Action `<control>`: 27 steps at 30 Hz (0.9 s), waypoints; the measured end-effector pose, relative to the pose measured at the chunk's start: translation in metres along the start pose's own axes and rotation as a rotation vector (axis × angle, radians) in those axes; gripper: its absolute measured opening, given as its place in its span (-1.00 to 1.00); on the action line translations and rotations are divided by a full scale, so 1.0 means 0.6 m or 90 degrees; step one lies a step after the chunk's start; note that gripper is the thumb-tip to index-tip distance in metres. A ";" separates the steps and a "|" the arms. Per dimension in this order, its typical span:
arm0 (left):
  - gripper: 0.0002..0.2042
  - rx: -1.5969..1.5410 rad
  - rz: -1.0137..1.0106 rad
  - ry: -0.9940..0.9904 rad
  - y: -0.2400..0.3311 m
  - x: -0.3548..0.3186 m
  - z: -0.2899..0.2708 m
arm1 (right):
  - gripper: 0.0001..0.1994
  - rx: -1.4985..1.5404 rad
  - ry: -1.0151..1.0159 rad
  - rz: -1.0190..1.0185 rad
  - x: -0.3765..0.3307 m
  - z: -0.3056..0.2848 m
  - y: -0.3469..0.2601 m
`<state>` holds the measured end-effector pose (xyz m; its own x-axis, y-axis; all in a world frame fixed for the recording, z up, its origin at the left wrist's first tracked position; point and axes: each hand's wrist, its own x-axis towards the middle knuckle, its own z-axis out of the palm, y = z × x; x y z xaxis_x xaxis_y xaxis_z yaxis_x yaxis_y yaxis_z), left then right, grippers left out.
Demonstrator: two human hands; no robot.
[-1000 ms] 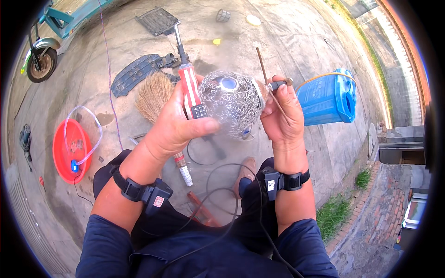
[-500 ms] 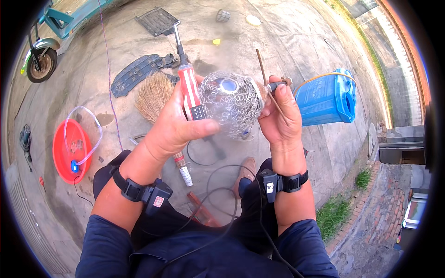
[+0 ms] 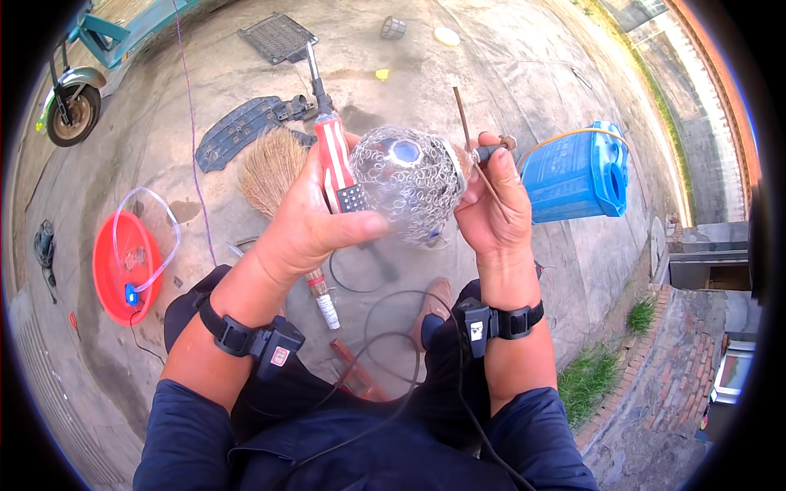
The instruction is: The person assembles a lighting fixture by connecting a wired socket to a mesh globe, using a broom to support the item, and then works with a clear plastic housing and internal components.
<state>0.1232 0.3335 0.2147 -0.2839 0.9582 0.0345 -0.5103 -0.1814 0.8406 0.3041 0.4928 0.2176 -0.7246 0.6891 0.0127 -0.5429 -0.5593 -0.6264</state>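
Bracing both forearms up from below, the person holds the work out in front of the body, above the concrete ground and between the two hands. The left forearm slants inward toward the middle, while the right one rises almost straight, and each wears a black strap near the wrist. The left hand is wrapped around a red-and-white striped handle, its palm turned toward the middle, its thumb stretched flat across the lower end of the handle to the edge of a round ball of wire rings; most of its fingers are hidden behind. From that handle a metal shaft points up and away. On the other side, the right hand is pinched narrow, palm turned up, thumb and index finger closed on a dark stub beside the ball, with the remaining fingers curled in underneath. A thin brown rod crosses near those fingers and runs down over the palm. The ball sits between the hands, a bright opening showing on its upper side. Beyond the left arm lie a straw broom and a red basin; a blue jug is just past the right hand.
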 end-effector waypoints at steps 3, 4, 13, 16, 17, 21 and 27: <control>0.06 0.014 0.008 0.021 0.008 -0.004 0.009 | -0.82 -0.014 0.016 -0.003 0.000 -0.002 -0.001; 0.06 0.014 0.008 0.021 0.008 -0.004 0.008 | -0.82 -0.034 0.018 0.005 0.000 -0.003 -0.002; -0.07 0.076 0.017 0.001 0.007 -0.003 0.003 | -0.83 -0.043 0.072 -0.005 0.001 0.004 0.008; -0.07 0.056 0.019 0.008 0.010 -0.002 0.006 | -0.82 0.002 0.073 -0.022 0.002 0.029 0.003; -0.07 0.032 0.008 0.012 0.014 -0.003 0.011 | -0.82 0.002 0.073 -0.022 0.002 0.022 0.003; -0.06 0.020 0.005 0.008 0.011 -0.003 0.005 | -0.81 0.004 0.000 -0.005 0.001 -0.002 0.002; -0.06 0.045 -0.004 0.009 0.013 -0.005 0.004 | -0.83 -0.007 0.028 0.004 0.001 -0.004 0.008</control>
<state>0.1221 0.3299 0.2227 -0.2934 0.9557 0.0222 -0.4530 -0.1595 0.8771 0.3020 0.4918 0.2128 -0.7090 0.7047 -0.0254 -0.5334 -0.5594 -0.6345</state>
